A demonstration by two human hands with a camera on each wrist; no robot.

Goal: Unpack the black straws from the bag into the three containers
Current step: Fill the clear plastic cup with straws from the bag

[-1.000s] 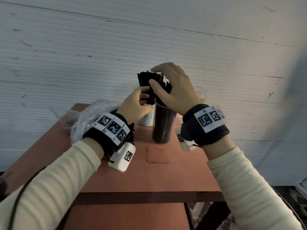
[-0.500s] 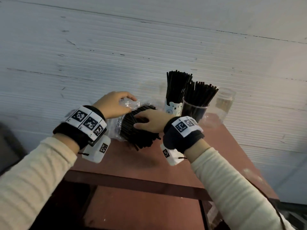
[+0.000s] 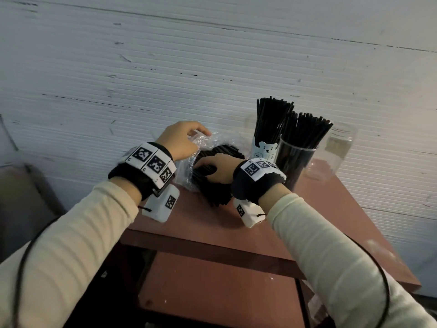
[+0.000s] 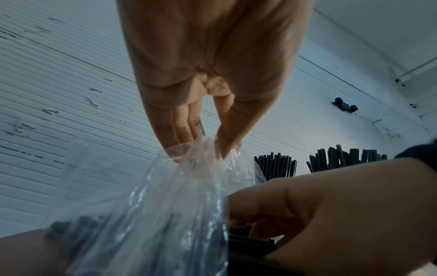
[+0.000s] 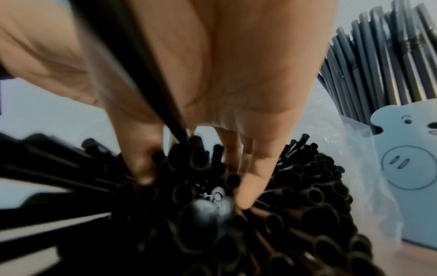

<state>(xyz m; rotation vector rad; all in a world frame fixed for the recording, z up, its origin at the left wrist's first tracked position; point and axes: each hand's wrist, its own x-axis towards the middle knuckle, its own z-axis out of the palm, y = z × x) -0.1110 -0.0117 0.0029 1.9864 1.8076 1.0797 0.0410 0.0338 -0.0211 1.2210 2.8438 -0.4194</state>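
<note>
A clear plastic bag [image 3: 189, 171] of black straws [image 3: 212, 195] lies on the table's left part. My left hand [image 3: 198, 140] pinches the bag's upper edge [image 4: 189, 155] between thumb and fingers and holds it up. My right hand [image 3: 205, 169] reaches into the bag's mouth; its thumb [image 5: 141, 168] and fingers [image 5: 255, 177] dig into the straw ends [image 5: 307, 196] and close round a bunch. A bear-print cup [image 3: 263, 150] and a clear tumbler [image 3: 295, 164], both packed with upright straws, stand to the right. Beyond them stands an empty glass jar [image 3: 338, 150].
The reddish-brown table [image 3: 331, 221] stands against a white ribbed wall [image 3: 165, 67]. Its front edge is near my wrists, and a lower shelf [image 3: 212, 292] shows beneath. The cup [image 5: 413, 168] stands close to the right of the bag.
Both hands left the clear tumbler, where they held a bunch of straws, and moved left to the bag. My left hand has lifted the bag's edge; my right has pushed deeper among the straws.
</note>
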